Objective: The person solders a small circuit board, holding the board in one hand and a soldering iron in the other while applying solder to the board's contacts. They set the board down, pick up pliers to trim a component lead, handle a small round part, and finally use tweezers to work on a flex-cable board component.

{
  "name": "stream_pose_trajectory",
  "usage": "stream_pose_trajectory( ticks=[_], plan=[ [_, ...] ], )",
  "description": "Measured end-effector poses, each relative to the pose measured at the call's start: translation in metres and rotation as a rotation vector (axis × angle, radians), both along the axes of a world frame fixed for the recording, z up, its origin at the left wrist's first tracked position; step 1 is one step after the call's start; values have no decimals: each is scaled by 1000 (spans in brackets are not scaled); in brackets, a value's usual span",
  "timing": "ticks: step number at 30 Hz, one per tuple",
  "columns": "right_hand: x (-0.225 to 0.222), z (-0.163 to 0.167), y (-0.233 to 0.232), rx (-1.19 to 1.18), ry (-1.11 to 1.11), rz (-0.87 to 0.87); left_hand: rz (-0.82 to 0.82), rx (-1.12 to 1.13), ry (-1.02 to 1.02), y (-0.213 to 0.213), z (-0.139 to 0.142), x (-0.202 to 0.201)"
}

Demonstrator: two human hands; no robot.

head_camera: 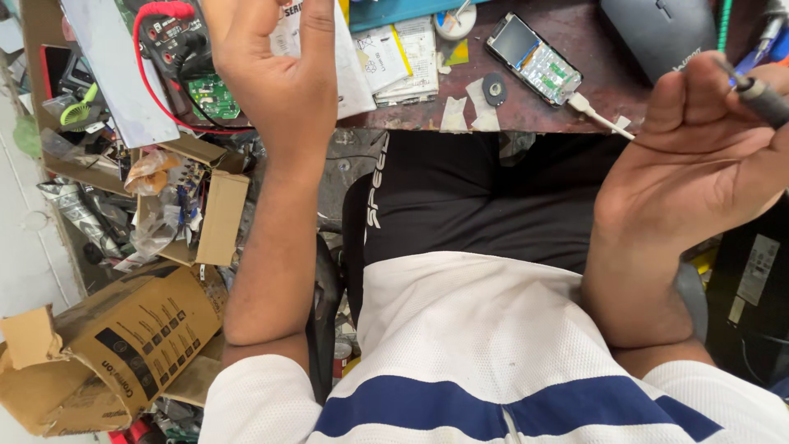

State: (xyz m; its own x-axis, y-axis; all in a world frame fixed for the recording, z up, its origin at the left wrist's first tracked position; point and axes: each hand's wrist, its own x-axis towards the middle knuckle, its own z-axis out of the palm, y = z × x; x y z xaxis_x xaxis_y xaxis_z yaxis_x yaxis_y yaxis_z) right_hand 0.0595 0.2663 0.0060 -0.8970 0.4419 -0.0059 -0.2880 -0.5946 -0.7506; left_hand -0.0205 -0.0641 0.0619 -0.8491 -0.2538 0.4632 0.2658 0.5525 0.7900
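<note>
My left hand [275,70] is raised in front of the desk edge, palm toward me, fingers apart and holding nothing. My right hand [699,152] is curled around the grey handle of a thin tool [760,97] at the right edge of view. Beyond the hands, an opened small phone [532,59] with its screen and circuit board showing lies on the dark brown desk [575,107], a white cable [600,117] plugged into its near end. A small round black part [494,88] rests on white paper scraps beside it.
A multimeter with red and black leads [168,37] and a green circuit board [214,97] lie at the desk's left. Paper leaflets [403,57] sit at the middle, a black mouse [657,29] at the right. Torn cardboard boxes [115,345] with clutter fill the floor at left.
</note>
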Motion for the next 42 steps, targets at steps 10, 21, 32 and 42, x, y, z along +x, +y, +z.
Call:
stream_pose_trajectory(
  ticks=[10, 21, 32, 42],
  plan=[
    [-6, -4, 0, 332, 128, -27, -2, -402, 118, 24, 19, 17],
    [5, -9, -21, 308, 103, 162, -367, -503, 465, 67, 33, 51],
    [21, -4, -31, 459, 235, 354, -379, -581, 513, 60, 26, 63],
    [22, 18, -42, 617, 153, 380, -379, -593, 524, 62, 22, 64]
  ],
)
